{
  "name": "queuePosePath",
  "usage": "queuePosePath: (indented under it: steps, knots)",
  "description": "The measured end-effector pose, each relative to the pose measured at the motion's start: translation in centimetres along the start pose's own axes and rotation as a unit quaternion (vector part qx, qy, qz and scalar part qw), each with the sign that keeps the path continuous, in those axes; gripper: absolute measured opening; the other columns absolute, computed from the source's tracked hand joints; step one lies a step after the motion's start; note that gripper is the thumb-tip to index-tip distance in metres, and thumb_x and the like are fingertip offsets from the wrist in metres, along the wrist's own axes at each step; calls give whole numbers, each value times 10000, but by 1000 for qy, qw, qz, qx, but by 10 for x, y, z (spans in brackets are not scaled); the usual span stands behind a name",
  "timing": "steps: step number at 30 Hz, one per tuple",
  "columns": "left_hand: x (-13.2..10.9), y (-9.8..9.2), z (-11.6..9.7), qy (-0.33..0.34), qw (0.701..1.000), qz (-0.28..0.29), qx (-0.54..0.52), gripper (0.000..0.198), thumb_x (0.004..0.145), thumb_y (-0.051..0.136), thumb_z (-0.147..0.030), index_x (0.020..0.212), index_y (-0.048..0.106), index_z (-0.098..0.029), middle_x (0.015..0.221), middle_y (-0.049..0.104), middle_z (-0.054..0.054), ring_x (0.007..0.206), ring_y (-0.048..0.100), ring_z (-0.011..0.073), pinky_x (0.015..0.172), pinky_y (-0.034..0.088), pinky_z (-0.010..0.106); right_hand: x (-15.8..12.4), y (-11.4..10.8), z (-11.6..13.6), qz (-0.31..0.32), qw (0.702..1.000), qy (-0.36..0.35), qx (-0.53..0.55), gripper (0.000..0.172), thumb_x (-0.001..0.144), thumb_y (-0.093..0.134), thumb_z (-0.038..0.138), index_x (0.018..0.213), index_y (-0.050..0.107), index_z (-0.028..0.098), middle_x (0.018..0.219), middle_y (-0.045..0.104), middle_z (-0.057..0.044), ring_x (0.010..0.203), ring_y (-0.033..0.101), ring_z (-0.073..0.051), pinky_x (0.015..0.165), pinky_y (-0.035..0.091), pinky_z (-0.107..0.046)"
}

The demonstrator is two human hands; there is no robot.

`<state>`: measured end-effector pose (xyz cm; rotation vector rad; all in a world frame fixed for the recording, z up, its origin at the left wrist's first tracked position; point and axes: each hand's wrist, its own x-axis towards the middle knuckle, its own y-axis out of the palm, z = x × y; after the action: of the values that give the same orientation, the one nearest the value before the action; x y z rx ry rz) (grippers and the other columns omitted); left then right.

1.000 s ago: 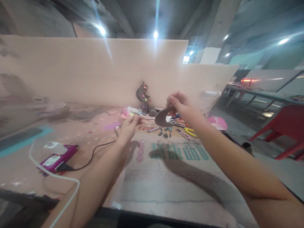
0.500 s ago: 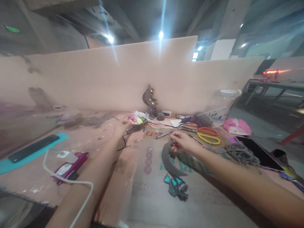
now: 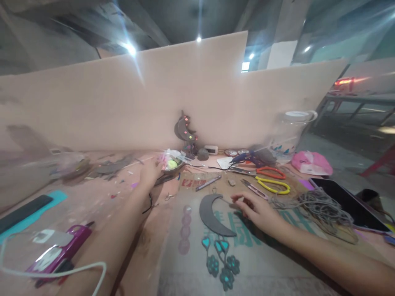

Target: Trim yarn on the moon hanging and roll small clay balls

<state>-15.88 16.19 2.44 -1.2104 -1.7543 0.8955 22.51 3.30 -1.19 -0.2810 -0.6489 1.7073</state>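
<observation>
A dark grey crescent moon (image 3: 212, 218) lies flat on the cardboard sheet. Below it hang turquoise-filled hearts (image 3: 221, 246) and dark paw-print charms (image 3: 226, 278) with turquoise spots. Just right of the crescent's upper tip is my right hand (image 3: 254, 209), fingers loosely bent and apart, apparently holding nothing. Farther back, my left hand (image 3: 150, 170) reaches to the near left side of a small bowl (image 3: 177, 168) of pink and yellow-green pieces. Its fingertips are blurred against the pink contents, so their grip is unclear.
Behind stands a decorated crescent (image 3: 186, 129) with coloured dots. Right of the cardboard lie yellow-handled scissors (image 3: 274, 186), a snipper (image 3: 254, 189), grey cord (image 3: 321, 205) and a tablet (image 3: 348, 201). A purple power strip (image 3: 61, 250) with a white cable lies at left.
My right hand has let go of the crescent, which now lies flat with its charms spread out below. The view has shifted slightly; my left hand stays by the bowl.
</observation>
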Motion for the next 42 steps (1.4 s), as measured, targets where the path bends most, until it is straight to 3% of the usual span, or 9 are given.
queuePosePath:
  steps: [4, 9, 16, 21, 28, 32, 35, 39, 42]
  knots:
    - [6, 3, -14, -3, 999, 29, 35, 359, 949, 603, -360, 1247, 589, -162, 1251, 613, 104, 1069, 632, 240, 895, 555, 448, -12, 2, -4, 9, 994, -87, -68, 327, 955, 426, 404, 1033, 671, 202, 980, 734, -105, 918, 693, -241, 822, 531, -379]
    - [-1, -21, -33, -6, 998, 37, 47, 346, 947, 605, -362, 1220, 600, -150, 1206, 632, 98, 1024, 644, 227, 865, 562, 429, -11, 1, -9, 18, 992, -101, -78, 328, 970, 419, 405, 1044, 666, 203, 979, 746, -107, 912, 707, -237, 815, 547, -372]
    - [-57, -69, -66, 82, 995, 56, 28, 323, 881, 514, -382, 771, 710, -151, 669, 685, 53, 715, 651, 209, 568, 387, 260, -10, -3, 5, 9, 997, -59, -39, 301, 939, 458, 390, 1026, 673, 197, 928, 748, -92, 832, 701, -221, 768, 540, -352]
    - [-101, -37, -102, 144, 960, 222, -90, 274, 824, 566, -419, 758, 702, -190, 625, 681, 12, 584, 640, 167, 527, 411, 234, -10, 7, 22, 95, 989, 33, 104, 285, 903, 545, 442, 998, 628, 187, 855, 707, -59, 655, 631, -145, 603, 502, -266]
    - [-142, 19, -130, 92, 842, 388, -364, 282, 752, 662, -451, 730, 609, -175, 579, 610, -6, 511, 570, 133, 525, 460, 242, -8, 15, 23, 138, 984, 19, 115, 297, 941, 471, 456, 969, 581, 181, 888, 675, -65, 670, 618, -138, 651, 522, -290]
    - [-148, 40, -122, 75, 833, 336, -434, 347, 771, 672, -501, 738, 574, -170, 601, 601, 1, 536, 542, 127, 534, 425, 239, -9, -9, 8, 84, 996, -7, 25, 206, 865, 644, 375, 961, 625, 194, 946, 645, -66, 852, 598, -194, 826, 484, -356]
    - [-148, 52, -116, 88, 841, 259, -466, 317, 892, 549, -485, 790, 538, -185, 701, 601, 3, 650, 563, 139, 639, 445, 259, -8, -28, -5, 66, 985, -55, -147, 385, 778, 777, 366, 1081, 619, 189, 1032, 617, -84, 913, 585, -217, 843, 465, -359]
    - [-156, 56, -113, 206, 874, 268, -348, 286, 973, 431, -439, 861, 545, -201, 816, 608, 14, 795, 585, 173, 746, 437, 291, -3, -33, -14, 100, 944, -78, -304, 74, 913, 634, 249, 939, 645, 181, 933, 669, -62, 903, 616, -195, 793, 445, -293]
    - [-160, 51, -111, 224, 904, 284, -226, 274, 985, 400, -429, 874, 538, -219, 783, 627, 4, 755, 595, 189, 713, 417, 301, 0, -41, -13, 83, 938, -51, -333, 117, 933, 556, 178, 862, 649, 182, 849, 691, -51, 798, 623, -176, 698, 405, -267]
